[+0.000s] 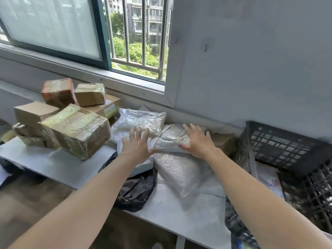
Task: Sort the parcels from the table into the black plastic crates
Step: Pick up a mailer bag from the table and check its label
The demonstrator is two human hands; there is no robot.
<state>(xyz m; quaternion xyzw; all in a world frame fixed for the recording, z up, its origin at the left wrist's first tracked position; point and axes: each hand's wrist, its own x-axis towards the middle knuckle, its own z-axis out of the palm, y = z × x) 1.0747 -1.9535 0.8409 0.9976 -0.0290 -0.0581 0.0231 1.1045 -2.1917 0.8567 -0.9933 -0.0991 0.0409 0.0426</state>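
Both arms reach out over the table (188, 218). The left hand (137, 146) is spread flat, fingers straight, over a clear plastic parcel (142, 121). The right hand (198, 141), fingers likewise straight, lies on a bubble-wrap parcel (172, 137). Taped cardboard boxes (77, 130) are heaped at the left. Black crates (291, 150) stand at the right edge, near the wall.

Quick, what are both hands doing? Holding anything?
Left hand: open, fingers spread over a clear plastic parcel, holding nothing.
Right hand: open, fingers spread over a silvery padded parcel, holding nothing.
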